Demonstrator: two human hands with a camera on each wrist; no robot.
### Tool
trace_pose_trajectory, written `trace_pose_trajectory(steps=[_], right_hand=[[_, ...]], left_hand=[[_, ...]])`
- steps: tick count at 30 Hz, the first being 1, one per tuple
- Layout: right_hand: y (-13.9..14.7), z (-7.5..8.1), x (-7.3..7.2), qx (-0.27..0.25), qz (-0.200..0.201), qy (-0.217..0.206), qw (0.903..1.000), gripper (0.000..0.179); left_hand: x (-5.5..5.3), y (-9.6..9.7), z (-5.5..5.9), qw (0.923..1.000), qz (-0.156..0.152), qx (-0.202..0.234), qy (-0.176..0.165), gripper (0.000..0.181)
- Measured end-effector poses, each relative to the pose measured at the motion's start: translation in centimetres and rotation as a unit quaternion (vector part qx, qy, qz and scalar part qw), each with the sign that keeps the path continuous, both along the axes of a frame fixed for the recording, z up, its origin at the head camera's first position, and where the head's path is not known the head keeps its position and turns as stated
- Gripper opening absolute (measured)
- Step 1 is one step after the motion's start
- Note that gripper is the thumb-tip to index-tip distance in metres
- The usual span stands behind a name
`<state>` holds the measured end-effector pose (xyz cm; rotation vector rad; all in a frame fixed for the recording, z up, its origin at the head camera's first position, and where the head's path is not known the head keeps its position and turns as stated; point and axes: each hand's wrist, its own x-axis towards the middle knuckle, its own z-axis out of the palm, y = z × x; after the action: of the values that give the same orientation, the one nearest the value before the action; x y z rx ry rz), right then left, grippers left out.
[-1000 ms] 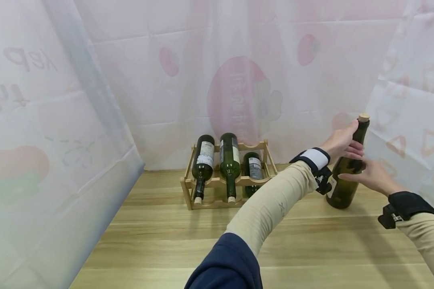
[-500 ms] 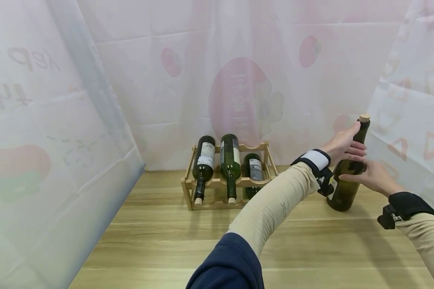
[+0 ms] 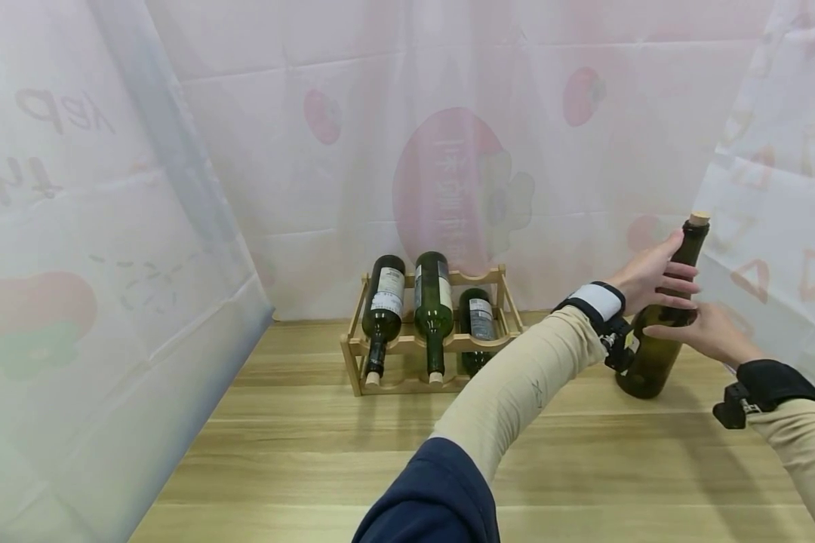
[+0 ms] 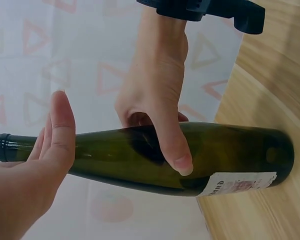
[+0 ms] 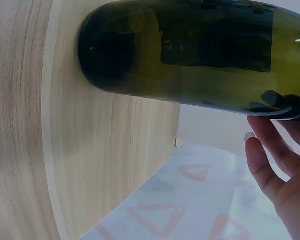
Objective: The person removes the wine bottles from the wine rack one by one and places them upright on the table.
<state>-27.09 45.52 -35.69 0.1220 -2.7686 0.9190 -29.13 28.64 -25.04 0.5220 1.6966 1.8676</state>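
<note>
At the right of the head view, a corked green wine bottle [image 3: 652, 362] stands on the table, its neck leaning right. My left hand [image 3: 652, 279] is at the neck and shoulder, fairly straight fingers across the near side and thumb along the neck. The left wrist view shows this left hand [image 4: 37, 175] around the neck. My right hand [image 3: 713, 332] holds the bottle's middle, its thumb over the glass and fingers behind, as the left wrist view shows. Its fingers [image 5: 265, 165] touch the glass in the right wrist view. A white label [image 4: 240, 183] shows low on the bottle.
A two-tier wooden wine rack [image 3: 407, 343] stands at the back centre. Two corked bottles lie on its top tier, the left bottle [image 3: 383, 302] and the middle bottle [image 3: 433, 302]. A third bottle [image 3: 478, 320] lies lower at right. Printed sheets [image 3: 339, 181] surround the wooden table [image 3: 299, 452].
The bottle's neck has tipped slightly further right. Both hands have shifted a little right with it. The rack and its bottles stay put.
</note>
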Motion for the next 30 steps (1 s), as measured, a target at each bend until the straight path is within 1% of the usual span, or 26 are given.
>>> trace_pose_trajectory(steps=[3,8,11,14,17,20,23,24,25,27,29,30], right_hand=[[0.0,0.0,-0.1,0.02,-0.011,-0.015,0.9996,0.089],[0.1,0.3,-0.6,0.052,-0.019,-0.03,0.998,0.085],[0.1,0.4,-0.8,0.064,-0.013,-0.019,0.9977,0.082],[0.1,0.4,-1.0,0.069,-0.011,-0.003,0.9976,0.078],[0.1,0.3,-1.0,0.078,-0.016,-0.004,0.9968,0.077],[0.0,0.3,-1.0,0.077,-0.017,-0.016,0.9967,0.077],[-0.1,0.2,-0.9,0.068,-0.007,-0.022,0.9974,0.072],[-0.1,0.2,-0.9,0.062,0.001,-0.022,0.9978,0.069],[0.0,0.2,-0.8,0.058,0.004,-0.022,0.9981,0.067],[0.2,0.1,-0.7,0.052,0.012,-0.021,0.9983,0.063],[0.3,0.1,-0.5,0.048,0.015,-0.021,0.9985,0.062],[0.4,0.1,-0.4,0.048,0.012,-0.022,0.9985,0.064]], left_hand=[[0.1,-0.2,-0.1,0.9999,-0.005,0.007,-0.006,0.057],[-0.1,-0.5,-0.2,0.9997,-0.022,0.001,-0.005,0.057],[-0.3,-0.8,-0.2,0.9994,-0.035,-0.006,0.0,0.056],[-0.2,-1.0,-0.2,0.999,-0.043,-0.013,-0.002,0.056],[-0.1,-1.3,-0.4,0.9987,-0.048,-0.018,-0.006,0.055],[-0.2,-1.6,-0.8,0.9982,-0.055,-0.022,-0.011,0.062],[-0.4,-1.9,-1.6,0.9977,-0.058,-0.032,-0.015,0.071],[-0.6,-2.0,-1.9,0.9974,-0.061,-0.037,-0.014,0.072],[-0.7,-2.1,-2.3,0.9971,-0.063,-0.041,-0.012,0.07],[-0.8,-2.3,-2.9,0.9974,-0.054,-0.047,-0.01,0.065],[-0.8,-2.5,-3.5,0.9977,-0.031,-0.06,0.004,0.059],[-0.8,-2.6,-3.8,0.9974,-0.014,-0.069,0.015,0.056]])
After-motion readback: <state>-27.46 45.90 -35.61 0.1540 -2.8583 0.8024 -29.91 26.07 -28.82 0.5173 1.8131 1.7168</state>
